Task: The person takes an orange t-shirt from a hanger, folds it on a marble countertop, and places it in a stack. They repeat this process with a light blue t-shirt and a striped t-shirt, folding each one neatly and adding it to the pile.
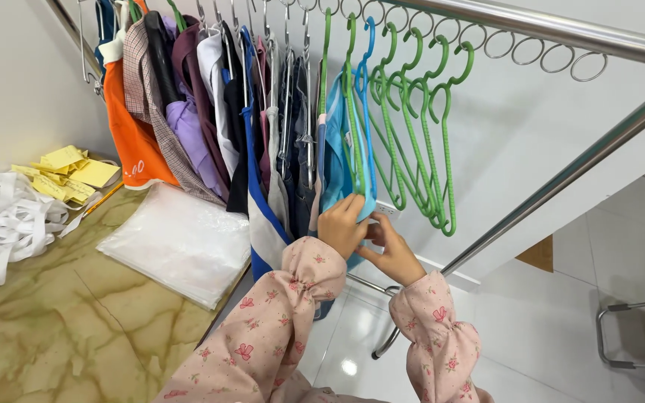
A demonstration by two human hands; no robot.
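Lower centre of frame: two forearms in pink floral sleeves, raised side by side from the bottom edge toward the rail.

Left hand [343, 224], centre: knuckles up, fingers curled shut, pinching the lower hem of the light blue garment [335, 157].

Right hand [391, 250], just right of it and touching: palm turned inward, fingers bent and closed on the same hem from below.

Light blue garment: one, hanging at centre on a blue hanger [368, 112] from the steel rail [561, 30].

Lower left: marble-patterned worktop [54, 328], one; clear plastic bag [181, 242], one, lying flat.

Far left: heap of white tape [1, 216], one; yellow paper slips [69, 173], a loose pile, count cannot be told.

Upper right of centre: empty green hangers [419, 134], about five.

Upper left: row of hung clothes [188, 104], packed too closely to count.
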